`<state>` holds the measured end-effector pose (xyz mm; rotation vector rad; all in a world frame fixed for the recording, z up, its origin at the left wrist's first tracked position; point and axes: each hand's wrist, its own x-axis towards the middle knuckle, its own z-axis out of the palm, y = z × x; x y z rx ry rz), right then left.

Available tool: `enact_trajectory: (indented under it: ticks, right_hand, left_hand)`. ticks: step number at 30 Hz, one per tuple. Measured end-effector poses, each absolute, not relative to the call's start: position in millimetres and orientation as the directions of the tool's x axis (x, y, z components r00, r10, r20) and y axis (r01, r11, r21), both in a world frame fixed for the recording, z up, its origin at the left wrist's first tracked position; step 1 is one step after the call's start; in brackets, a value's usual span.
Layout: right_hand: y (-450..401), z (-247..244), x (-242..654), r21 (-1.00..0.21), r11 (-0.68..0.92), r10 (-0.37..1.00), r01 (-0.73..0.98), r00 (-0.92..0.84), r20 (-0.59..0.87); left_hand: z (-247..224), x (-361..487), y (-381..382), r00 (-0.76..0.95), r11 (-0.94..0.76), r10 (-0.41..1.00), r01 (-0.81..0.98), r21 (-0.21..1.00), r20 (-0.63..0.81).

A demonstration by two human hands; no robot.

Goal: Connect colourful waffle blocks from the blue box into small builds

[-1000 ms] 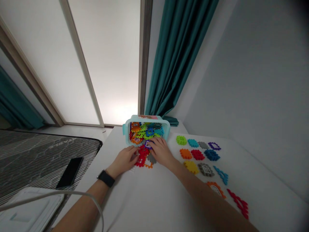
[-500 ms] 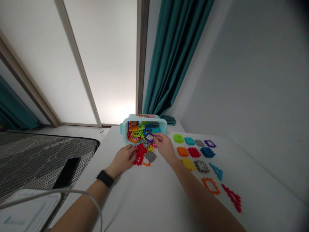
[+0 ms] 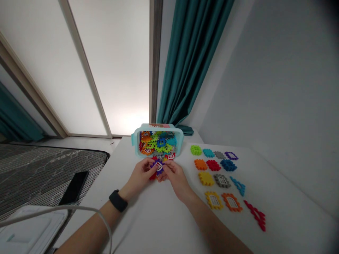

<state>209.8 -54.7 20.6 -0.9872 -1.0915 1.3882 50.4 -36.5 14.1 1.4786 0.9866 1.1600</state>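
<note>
A purple interlocking window piece (image 3: pixel 158 166) is pinched between the two hands, just in front of an open clear plastic box with a teal rim (image 3: pixel 135 143) that is packed with mixed gear-edged pieces. The left hand (image 3: pixel 141 173) and the right hand (image 3: pixel 174 175) have closed in from either side, no longer apart as they were a moment ago, and their fingers meet on the purple piece. A few red pieces (image 3: pixel 153 176) show beneath the hands, and a small red window piece (image 3: pixel 170 156) lies by the box's near edge. To the right, more pieces lie in tidy rows on the counter (image 3: pixel 159 225), where a yellow window piece (image 3: pixel 214 200) has newly appeared beside an orange window piece (image 3: pixel 231 202). A black wristwatch (image 3: pixel 118 200) circles the left wrist, and a black phone (image 3: pixel 74 187) lies on the striped mattress (image 3: pixel 31 173) to the left.
</note>
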Motion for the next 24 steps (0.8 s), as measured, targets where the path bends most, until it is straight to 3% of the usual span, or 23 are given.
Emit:
enact_trajectory:
  ticks: [3,7,11,17,24]
  right_hand:
    - [-58.5,17.4,206.6,-0.973,0.013,0.996,-0.229,-0.078,0.032]
    - [-61.9,16.8,202.8,-0.968,0.026,0.995,-0.25,-0.082,0.048]
    - [-63.0,19.5,201.6,-0.971,0.028,0.992,-0.239,-0.113,0.057]
    - [-56.2,14.7,210.3,-0.98,0.053,0.996,-0.193,-0.065,0.067]
    - [-46.8,3.5,217.7,-0.974,0.225,0.974,-0.019,0.017,0.224]
  left_hand:
    - [13.0,44.8,-36.5,0.173,-0.38,0.922,0.227,0.897,0.347]
    - [13.5,35.9,-39.0,0.25,-0.685,0.719,0.415,0.599,0.649]
    - [11.6,33.0,-41.3,0.344,-0.785,0.587,0.464,0.411,0.733]
    - [8.9,36.1,-40.8,0.419,-0.816,0.56,0.43,0.387,0.715]
    - [12.1,36.7,-41.5,0.375,-0.777,0.614,0.443,0.448,0.694]
